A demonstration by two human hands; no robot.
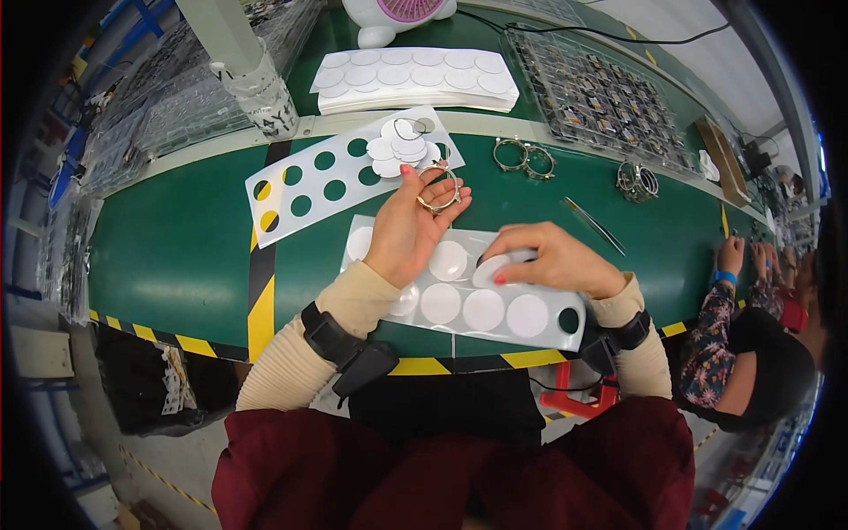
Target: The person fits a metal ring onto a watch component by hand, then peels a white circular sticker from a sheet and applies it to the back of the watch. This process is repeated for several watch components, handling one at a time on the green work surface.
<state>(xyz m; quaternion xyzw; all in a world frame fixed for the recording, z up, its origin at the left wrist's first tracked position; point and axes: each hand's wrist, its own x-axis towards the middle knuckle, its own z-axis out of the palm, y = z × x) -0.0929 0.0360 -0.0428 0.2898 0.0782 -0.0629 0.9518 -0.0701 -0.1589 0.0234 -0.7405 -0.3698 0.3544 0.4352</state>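
1. I'm sitting at a bench covered by a green mat [168, 256], with yellow-and-black tape [262, 314] running along its near edge and across its left part.
2. Beyond the bench's far edge, a stack of white sheets [415, 101] is lying below a white fan [380, 18] with a pink grille, and a clear tray of small parts [592, 97] is resting to its right.
3. Farther right, a co-worker's floral sleeve [707, 340] is showing at the same bench.
4. A perforated sheet [312, 183] is lying ahead of my left hand, bearing a pile of loose discs [397, 148]; tweezers [596, 227] are lying beyond my right hand.
5. My left hand [417, 216] is turning its palm up, its fingers loosely curling round a metal ring [436, 209].
6. My right hand [558, 256] is pinching a white disc [488, 272] between thumb and fingers, over the disc sheet [552, 332]; I cannot tell whether the disc is fully clear of it.
7. That disc is sitting lower and to the right of the ring, well apart from it.
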